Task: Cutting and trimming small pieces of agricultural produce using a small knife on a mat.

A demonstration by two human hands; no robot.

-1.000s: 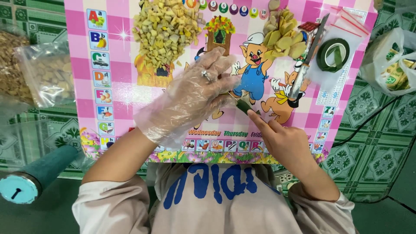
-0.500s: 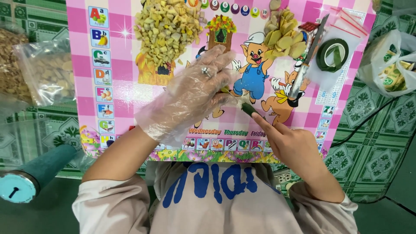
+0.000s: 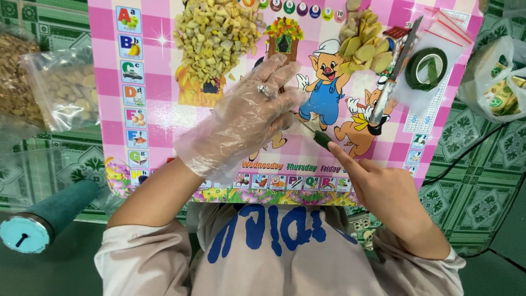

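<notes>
My left hand [image 3: 246,118], in a clear plastic glove with a ring showing through, rests over the pink cartoon board [image 3: 164,109]. Its thumb side meets the far end of a thin green-wrapped stick [image 3: 318,137]. My bare right hand [image 3: 383,200] pinches the stick's near end between fingertip and thumb. The stick lies slanted just above the board, between both hands.
A heap of small yellow pieces [image 3: 216,35] and a smaller pile of larger slices [image 3: 361,46] lie on the board. A knife [image 3: 397,68] and a green tape roll [image 3: 427,68] sit at the right. Filled plastic bags [image 3: 60,93] lie left, another bag [image 3: 501,82] right. A teal roller [image 3: 44,219] lies at the lower left.
Both hands stay on the stick. The stick's green end and my right fingertips have shifted slightly right and down; my gloved fingers moved a little.
</notes>
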